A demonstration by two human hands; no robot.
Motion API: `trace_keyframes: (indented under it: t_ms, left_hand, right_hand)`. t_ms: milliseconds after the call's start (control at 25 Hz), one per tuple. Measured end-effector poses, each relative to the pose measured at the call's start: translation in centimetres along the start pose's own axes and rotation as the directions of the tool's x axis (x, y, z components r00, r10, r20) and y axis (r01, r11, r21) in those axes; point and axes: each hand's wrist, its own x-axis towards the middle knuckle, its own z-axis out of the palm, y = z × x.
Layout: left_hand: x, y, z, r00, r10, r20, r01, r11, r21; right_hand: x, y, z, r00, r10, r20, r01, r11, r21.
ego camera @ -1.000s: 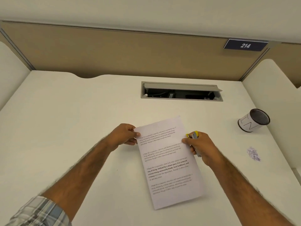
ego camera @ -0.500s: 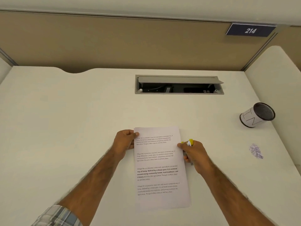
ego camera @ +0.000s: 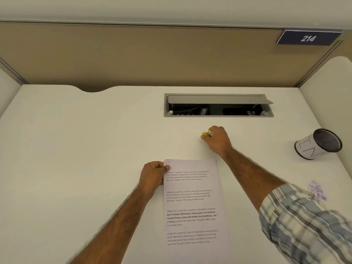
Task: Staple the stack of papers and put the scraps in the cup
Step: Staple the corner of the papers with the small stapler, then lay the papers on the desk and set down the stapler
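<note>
A stack of printed white papers lies straight on the desk in front of me. My left hand pinches its top left corner. My right hand is farther back, above the stack's top right corner and apart from it, closed around a small yellow and silver stapler whose tip pokes out to the left. A mesh cup wrapped in white paper stands tilted at the right. A crumpled paper scrap lies on the desk in front of the cup.
A recessed cable box with its lid up sits at the back centre of the white desk. Tan partition walls close off the back and both sides. A plate reading 214 hangs at the upper right.
The stack was turned from slanted to straight. My right hand, still holding the stapler, left the paper's right edge and moved away toward the back of the desk. The left hand kept its grip.
</note>
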Motion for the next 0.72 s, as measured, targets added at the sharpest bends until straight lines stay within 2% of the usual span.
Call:
trace_keyframes:
  t_ms: [160,360,520,600,720]
  left_hand:
    - [-0.3,0.2,0.0,1.000,-0.005,-0.005,0.005,1.000,0.015]
    - [-1.3,0.9,0.0,1.000,0.006,-0.021,-0.006,1.000,0.000]
    - [-2.7,2.4,0.1,0.993,0.057,-0.101,-0.060,0.998,-0.035]
    - [-3.9,3.5,0.3,0.988,0.091,-0.129,-0.101,0.992,-0.072]
    - [-6.4,4.9,0.8,0.982,0.130,-0.139,-0.145,0.984,-0.105]
  right_hand:
    - [1.8,-0.5,1.2,0.994,-0.113,-0.008,0.105,0.950,-0.295]
    - [0.2,-2.4,0.6,0.989,-0.142,-0.032,0.118,0.910,-0.397]
    - [-10.4,-4.8,1.9,0.926,-0.337,-0.167,0.290,0.923,-0.253]
    - [-18.3,-4.8,4.0,0.902,-0.405,-0.150,0.340,0.880,-0.331]
    - [-24.9,-4.4,5.7,0.925,-0.368,-0.093,0.295,0.851,-0.435]
